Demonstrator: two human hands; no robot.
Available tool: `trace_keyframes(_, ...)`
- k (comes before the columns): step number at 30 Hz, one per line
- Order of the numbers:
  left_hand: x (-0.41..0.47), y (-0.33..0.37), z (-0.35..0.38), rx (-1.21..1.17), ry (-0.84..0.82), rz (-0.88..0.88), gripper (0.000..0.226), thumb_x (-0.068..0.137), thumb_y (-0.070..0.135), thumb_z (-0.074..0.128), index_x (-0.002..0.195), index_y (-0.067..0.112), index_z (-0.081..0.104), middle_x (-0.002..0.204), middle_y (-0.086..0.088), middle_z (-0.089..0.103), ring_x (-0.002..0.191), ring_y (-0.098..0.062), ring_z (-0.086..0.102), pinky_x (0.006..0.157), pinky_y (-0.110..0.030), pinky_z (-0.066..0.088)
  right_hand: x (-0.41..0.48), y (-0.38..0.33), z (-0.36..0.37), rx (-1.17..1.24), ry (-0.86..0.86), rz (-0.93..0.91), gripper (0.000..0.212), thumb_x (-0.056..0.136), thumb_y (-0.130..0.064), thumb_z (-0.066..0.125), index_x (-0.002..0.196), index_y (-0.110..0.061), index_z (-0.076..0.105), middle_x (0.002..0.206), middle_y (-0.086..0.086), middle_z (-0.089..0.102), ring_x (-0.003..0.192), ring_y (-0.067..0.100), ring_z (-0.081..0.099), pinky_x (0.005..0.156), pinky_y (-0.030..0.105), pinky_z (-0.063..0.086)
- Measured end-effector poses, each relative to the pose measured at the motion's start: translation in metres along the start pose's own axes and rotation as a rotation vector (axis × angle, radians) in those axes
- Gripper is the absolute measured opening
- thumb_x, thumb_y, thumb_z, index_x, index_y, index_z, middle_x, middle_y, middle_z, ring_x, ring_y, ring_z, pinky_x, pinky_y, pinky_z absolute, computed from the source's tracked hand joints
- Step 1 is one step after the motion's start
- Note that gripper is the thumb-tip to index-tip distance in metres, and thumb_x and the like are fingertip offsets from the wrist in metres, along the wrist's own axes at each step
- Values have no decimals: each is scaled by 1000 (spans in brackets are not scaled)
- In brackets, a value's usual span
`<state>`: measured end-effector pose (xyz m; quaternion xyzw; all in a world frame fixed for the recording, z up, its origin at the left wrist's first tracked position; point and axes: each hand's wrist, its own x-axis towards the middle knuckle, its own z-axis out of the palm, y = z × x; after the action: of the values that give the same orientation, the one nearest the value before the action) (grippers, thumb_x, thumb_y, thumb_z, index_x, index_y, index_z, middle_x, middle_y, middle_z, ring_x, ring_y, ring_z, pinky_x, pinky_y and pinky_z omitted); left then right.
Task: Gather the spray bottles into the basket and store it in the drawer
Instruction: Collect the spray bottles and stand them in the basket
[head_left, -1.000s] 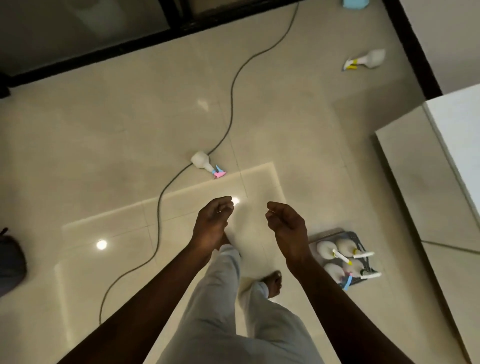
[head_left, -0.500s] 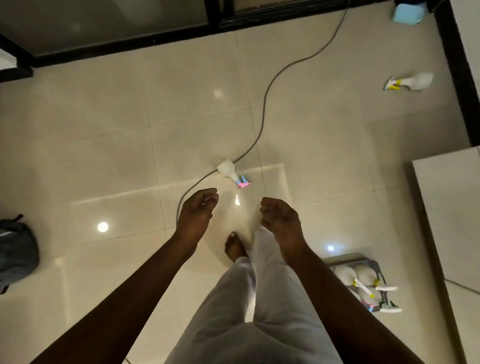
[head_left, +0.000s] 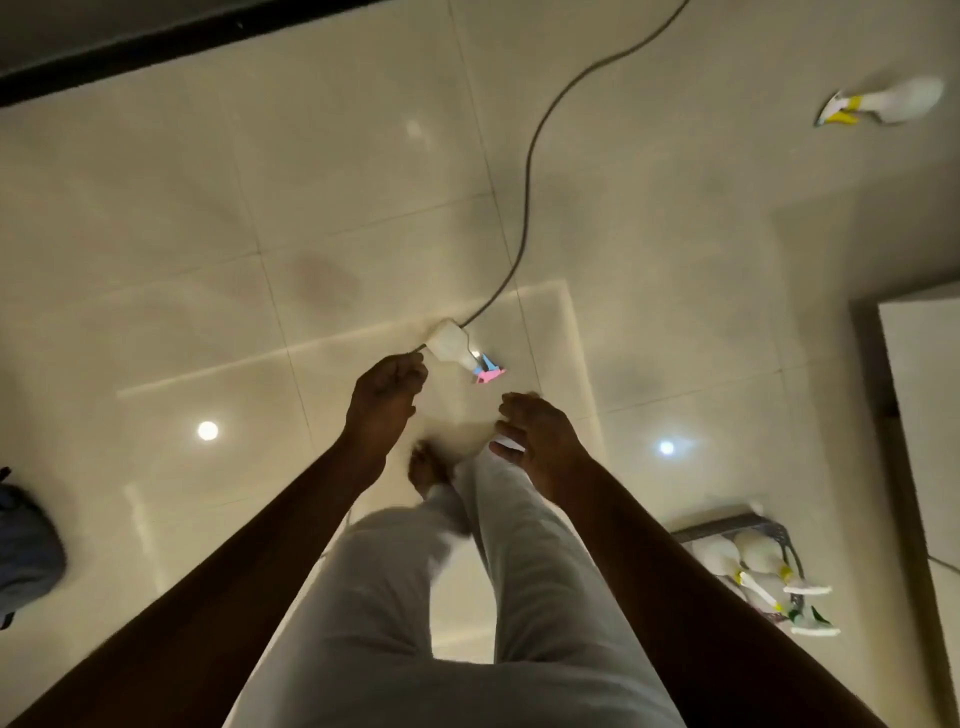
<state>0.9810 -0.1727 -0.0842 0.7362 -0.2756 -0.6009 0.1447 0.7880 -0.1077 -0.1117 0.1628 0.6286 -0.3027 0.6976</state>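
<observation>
A white spray bottle with a pink and blue trigger lies on the floor tiles just beyond my hands. My left hand hangs a little short of it, fingers loosely curled, holding nothing. My right hand is beside it, fingers apart and empty. A second white spray bottle with a yellow trigger lies far off at the upper right. The grey basket stands on the floor at the lower right with several white spray bottles in it, partly hidden by my right forearm.
A grey cable runs across the tiles and passes under the near bottle. A pale cabinet top fills the right edge. A dark bag sits at the left edge. My legs and bare feet are below my hands.
I have walked away from the basket toward the pink-trigger bottle, which now lies just past my left fingertips. Both hands stay empty.
</observation>
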Motion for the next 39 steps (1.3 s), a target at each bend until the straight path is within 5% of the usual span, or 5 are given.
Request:
trace_keyframes(9,188,-31,32,318,-76,48,30,98,18,64,128,16,71,129,-16,72,111,-31,68,99,-41,53,173,27,18,128,65,124,34,106,-24,64,138,-13,60,136,13,53,129,36,55,107,55,50)
trace_keyframes(14,280,-69,49,519,-187,68,39,97,22,65,136,20,67,142,-3,66,132,-20,61,113,-31,46,276,63,29,285,37,190,11,105,-27,66,113,-19,64,139,18,53,129,39,55,111,58,49)
trace_keyframes(25,410,-118,74,959,-453,116,59,98,25,64,155,24,48,158,-5,49,143,-25,49,109,-28,42,434,72,64,645,124,252,54,105,-43,58,148,-11,53,141,19,61,112,36,64,94,55,56)
trace_keyframes(30,413,-121,71,1046,-536,168,68,95,16,69,157,21,42,158,-10,45,139,-32,50,114,-41,45,443,62,62,700,121,197,48,107,-31,60,152,-14,51,148,20,61,135,41,60,103,61,52)
trace_keyframes(39,340,-64,69,873,-557,201,71,88,8,76,151,23,47,153,-10,48,130,-30,60,106,-50,54,340,23,55,667,200,32,17,104,-28,66,118,-18,63,125,11,71,125,34,66,97,54,59)
